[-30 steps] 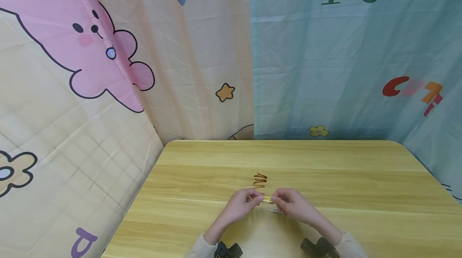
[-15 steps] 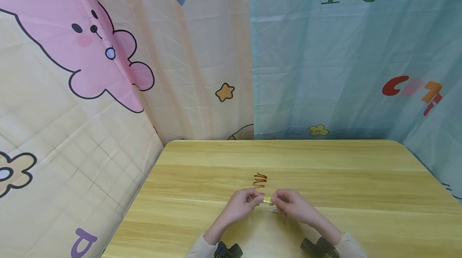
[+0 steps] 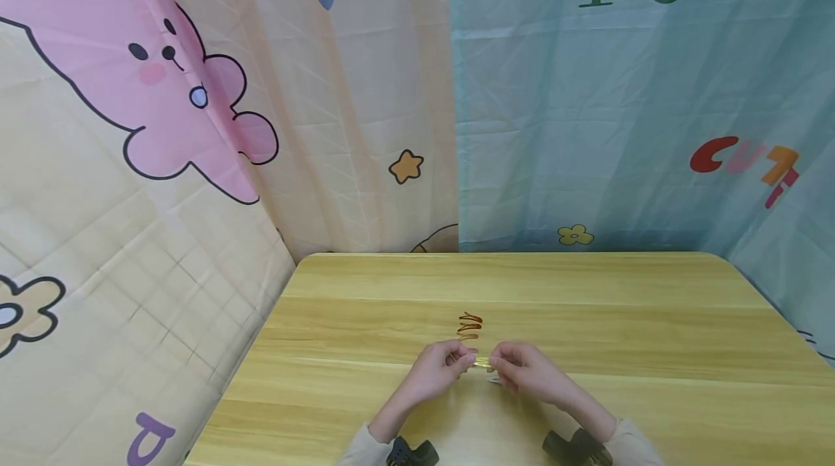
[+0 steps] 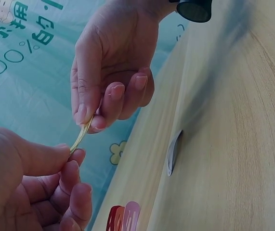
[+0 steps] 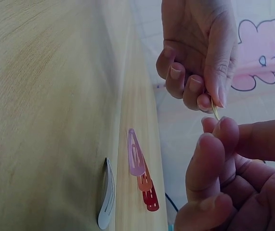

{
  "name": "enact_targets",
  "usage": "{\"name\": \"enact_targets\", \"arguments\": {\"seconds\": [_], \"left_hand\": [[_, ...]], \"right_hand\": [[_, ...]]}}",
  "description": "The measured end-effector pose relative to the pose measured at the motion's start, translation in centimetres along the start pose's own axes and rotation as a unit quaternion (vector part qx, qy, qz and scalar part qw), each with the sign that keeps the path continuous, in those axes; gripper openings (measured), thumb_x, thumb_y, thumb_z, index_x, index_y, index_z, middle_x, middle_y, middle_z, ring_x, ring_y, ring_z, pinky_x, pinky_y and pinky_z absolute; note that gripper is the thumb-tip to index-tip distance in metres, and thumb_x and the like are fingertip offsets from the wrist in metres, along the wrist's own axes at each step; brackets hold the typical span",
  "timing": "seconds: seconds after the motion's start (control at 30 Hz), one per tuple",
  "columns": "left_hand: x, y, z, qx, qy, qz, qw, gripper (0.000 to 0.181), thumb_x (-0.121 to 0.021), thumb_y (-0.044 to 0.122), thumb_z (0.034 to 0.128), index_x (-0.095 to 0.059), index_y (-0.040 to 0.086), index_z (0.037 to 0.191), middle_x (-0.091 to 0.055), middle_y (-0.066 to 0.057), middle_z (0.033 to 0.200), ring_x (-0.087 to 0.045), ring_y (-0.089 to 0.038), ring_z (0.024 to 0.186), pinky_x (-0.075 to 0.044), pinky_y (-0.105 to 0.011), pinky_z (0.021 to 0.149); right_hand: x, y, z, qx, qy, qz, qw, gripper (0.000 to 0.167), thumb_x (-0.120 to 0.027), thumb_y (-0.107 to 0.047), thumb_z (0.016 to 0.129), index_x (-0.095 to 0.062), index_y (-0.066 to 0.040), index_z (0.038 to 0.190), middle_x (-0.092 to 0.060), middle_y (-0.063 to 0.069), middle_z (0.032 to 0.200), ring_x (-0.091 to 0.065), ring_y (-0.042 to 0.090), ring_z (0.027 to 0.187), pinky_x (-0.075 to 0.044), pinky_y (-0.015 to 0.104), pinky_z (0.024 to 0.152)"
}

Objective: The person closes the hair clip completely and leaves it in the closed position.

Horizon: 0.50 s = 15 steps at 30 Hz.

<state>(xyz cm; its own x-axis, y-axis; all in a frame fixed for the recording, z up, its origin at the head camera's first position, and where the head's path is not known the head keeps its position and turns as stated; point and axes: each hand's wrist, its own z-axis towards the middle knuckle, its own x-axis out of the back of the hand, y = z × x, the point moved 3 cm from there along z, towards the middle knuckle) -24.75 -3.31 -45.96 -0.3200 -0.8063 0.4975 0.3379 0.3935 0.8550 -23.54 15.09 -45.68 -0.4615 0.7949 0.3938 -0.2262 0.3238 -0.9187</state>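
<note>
A yellow snap hair clip (image 3: 482, 362) is stretched between both hands above the table. My left hand (image 3: 438, 367) pinches one end between thumb and index finger. The other end is pinched by my right hand (image 3: 531, 372) in the same way. In the left wrist view the yellow clip looks slightly bent, its ends covered by fingertips. Below the hands lies a silver-white snap clip (image 5: 107, 197), partly hidden by the right hand in the head view. Farther back are a pink clip (image 5: 136, 154), an orange clip (image 5: 145, 182) and a red clip (image 5: 151, 198), in a row.
Everything rests on a wood-grain table (image 3: 620, 321). Printed curtains (image 3: 587, 103) stand behind its far edge and along the sides. Dark devices (image 3: 414, 453) are strapped at both wrists.
Both hands stay almost in place with the yellow clip between them. In the head view the right hand covers slightly more of the silver-white clip than before.
</note>
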Motion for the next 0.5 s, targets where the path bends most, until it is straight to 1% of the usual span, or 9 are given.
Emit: {"name": "enact_targets", "arguments": {"seconds": [0.3, 0.43, 0.5], "left_hand": [[-0.04, 0.08, 0.03, -0.001, -0.004, -0.009, 1.0000, 0.017, -0.060, 0.018, 0.0943, -0.062, 0.008, 0.081, -0.068, -0.012, 0.105, -0.055, -0.008, 0.063, -0.043, -0.022, 0.054], [-0.01, 0.20, -0.02, -0.004, -0.006, -0.015, 0.9999, 0.017, -0.060, 0.017, 0.0943, -0.061, 0.008, 0.080, -0.067, -0.014, 0.107, -0.058, -0.016, 0.066, -0.044, -0.022, 0.056], [0.01, 0.27, -0.03, -0.005, -0.007, -0.017, 0.9998, 0.017, -0.060, 0.016, 0.0943, -0.061, 0.008, 0.080, -0.067, -0.014, 0.107, -0.059, -0.017, 0.067, -0.044, -0.023, 0.057]], "right_hand": [[-0.13, -0.25, -0.10, 0.011, -0.015, 0.036, 0.9992, 0.027, -0.048, -0.017, 0.100, -0.054, 0.008, 0.091, -0.050, 0.001, 0.065, -0.048, 0.012, 0.055, -0.044, 0.028, 0.052], [-0.19, -0.20, -0.10, 0.008, -0.018, 0.033, 0.9993, 0.027, -0.047, -0.018, 0.101, -0.054, 0.007, 0.091, -0.050, 0.001, 0.066, -0.049, 0.012, 0.055, -0.045, 0.029, 0.054], [-0.24, -0.18, -0.10, 0.007, -0.019, 0.028, 0.9994, 0.027, -0.047, -0.018, 0.101, -0.054, 0.006, 0.090, -0.050, 0.001, 0.066, -0.049, 0.013, 0.055, -0.045, 0.029, 0.056]]}}
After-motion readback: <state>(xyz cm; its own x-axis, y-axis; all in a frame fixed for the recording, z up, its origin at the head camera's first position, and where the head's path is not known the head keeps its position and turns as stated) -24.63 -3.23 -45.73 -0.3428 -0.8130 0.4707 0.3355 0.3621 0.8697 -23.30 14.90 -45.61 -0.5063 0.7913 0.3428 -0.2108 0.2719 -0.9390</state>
